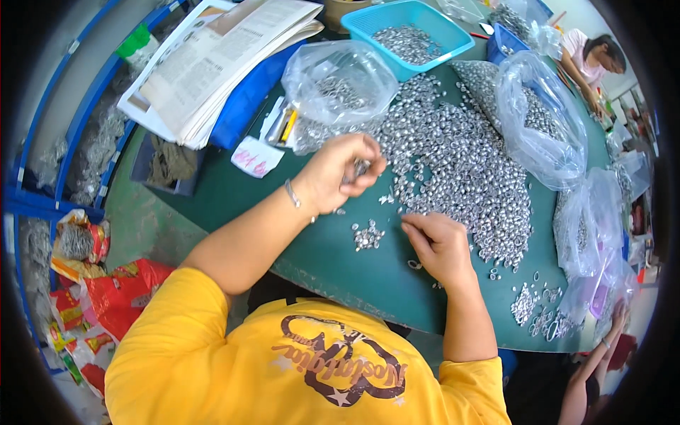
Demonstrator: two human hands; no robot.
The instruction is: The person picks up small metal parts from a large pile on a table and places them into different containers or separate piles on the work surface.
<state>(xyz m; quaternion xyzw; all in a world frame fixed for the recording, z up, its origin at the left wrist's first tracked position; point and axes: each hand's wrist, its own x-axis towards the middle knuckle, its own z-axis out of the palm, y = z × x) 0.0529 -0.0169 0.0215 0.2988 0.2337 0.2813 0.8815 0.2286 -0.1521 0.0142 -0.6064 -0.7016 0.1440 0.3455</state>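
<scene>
My left hand (345, 173) is curled, palm turned up, around a few small silvery metal pieces (360, 168). My right hand (440, 246) hovers low over the green table (312, 244), thumb and forefinger pinched together; whatever may be between them is too small to make out. Just beyond both hands spreads a large heap of small shiny metal pieces (460, 170), some of them ring-shaped. A little cluster of metal bits (368, 236) lies on the table between my hands. A single ring (414, 264) rests beside my right hand.
Clear plastic bags (542, 120) of metal pieces stand on the right, another bag (340, 81) behind my left hand. A turquoise basket (409, 35) sits at the back, newspapers (227, 67) at left. Loose rings (545, 322) lie front right. A person (593, 60) works at far right.
</scene>
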